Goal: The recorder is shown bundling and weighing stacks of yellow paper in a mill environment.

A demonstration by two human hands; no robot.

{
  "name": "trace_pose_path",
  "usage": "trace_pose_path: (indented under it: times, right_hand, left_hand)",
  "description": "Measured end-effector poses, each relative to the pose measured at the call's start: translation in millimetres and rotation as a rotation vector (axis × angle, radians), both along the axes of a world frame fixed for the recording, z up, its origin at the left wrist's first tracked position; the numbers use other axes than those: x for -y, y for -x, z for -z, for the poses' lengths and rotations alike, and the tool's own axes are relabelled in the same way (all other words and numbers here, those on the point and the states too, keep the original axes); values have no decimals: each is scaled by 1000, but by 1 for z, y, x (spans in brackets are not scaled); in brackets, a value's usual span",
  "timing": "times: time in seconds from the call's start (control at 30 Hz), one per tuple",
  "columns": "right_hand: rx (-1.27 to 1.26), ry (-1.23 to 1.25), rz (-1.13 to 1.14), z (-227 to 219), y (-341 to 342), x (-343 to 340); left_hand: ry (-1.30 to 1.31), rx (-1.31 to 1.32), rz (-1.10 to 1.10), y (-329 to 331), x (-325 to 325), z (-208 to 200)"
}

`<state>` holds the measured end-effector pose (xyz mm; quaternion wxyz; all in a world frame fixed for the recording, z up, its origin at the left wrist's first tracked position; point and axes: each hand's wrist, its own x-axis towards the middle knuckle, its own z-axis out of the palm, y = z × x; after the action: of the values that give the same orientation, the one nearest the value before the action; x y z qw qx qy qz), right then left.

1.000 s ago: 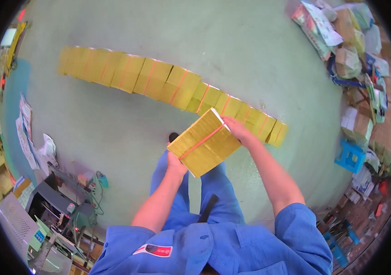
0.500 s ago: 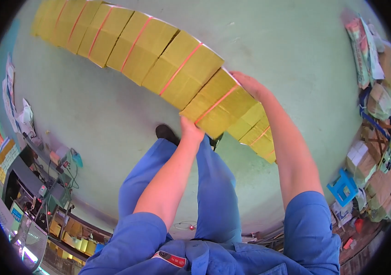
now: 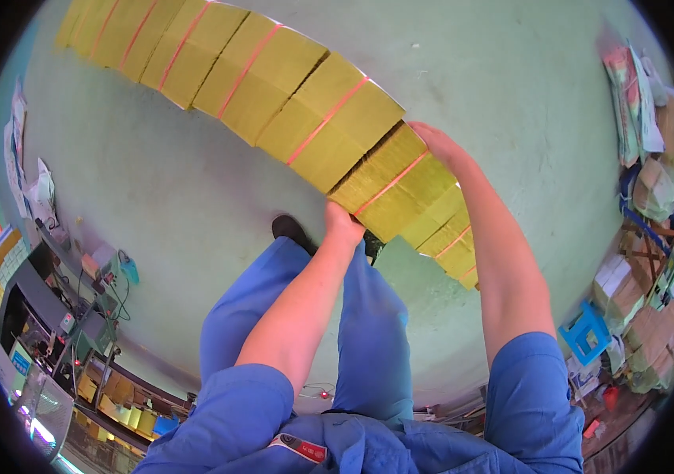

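A long row of yellow bundles (image 3: 266,71), banded with red straps, runs from the far left toward the right. At its nearer end, my two hands grip one yellow bundle (image 3: 396,189) by opposite ends. My left hand (image 3: 343,221) is closed on its near end, the fingers mostly hidden beneath or behind it. Around the far end curls my right hand (image 3: 436,144), its fingertips out of sight. A dark gap separates this bundle from its left neighbour, and its layered side face shows. Further yellow bundles (image 3: 455,245) continue to the right, partly behind my right forearm.
Green floor (image 3: 155,174) surrounds the row, with my shoe (image 3: 293,231) close to it. A blue plastic stool (image 3: 586,332) stands at right among cardboard and bags (image 3: 653,189). Equipment with cables (image 3: 92,316) and shelving with yellow stacks (image 3: 128,407) fill the lower left.
The gripped bundle has tilted, so its left side face now shows and the gap to its neighbour is wider. Both hands stay on it. The whole view has shifted slightly.
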<state>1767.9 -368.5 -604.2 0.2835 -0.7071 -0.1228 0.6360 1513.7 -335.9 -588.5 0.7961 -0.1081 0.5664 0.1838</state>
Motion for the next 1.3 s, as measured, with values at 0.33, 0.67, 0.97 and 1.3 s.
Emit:
trace_pose_path:
  times: [0.33, 0.67, 0.97, 1.3]
  right_hand:
    - [811, -187, 266, -123, 87, 9]
    - [644, 214, -276, -316, 259, 190]
    - [195, 98, -1189, -322, 260, -18]
    - [450, -563, -2498, -382, 605, -65]
  left_hand:
    - [-187, -506, 124, 205, -81, -105]
    - [-170, -794, 44, 605, 116, -362]
    - [104, -901, -107, 461, 488, -426]
    - [11, -1027, -94, 228, 648, -383]
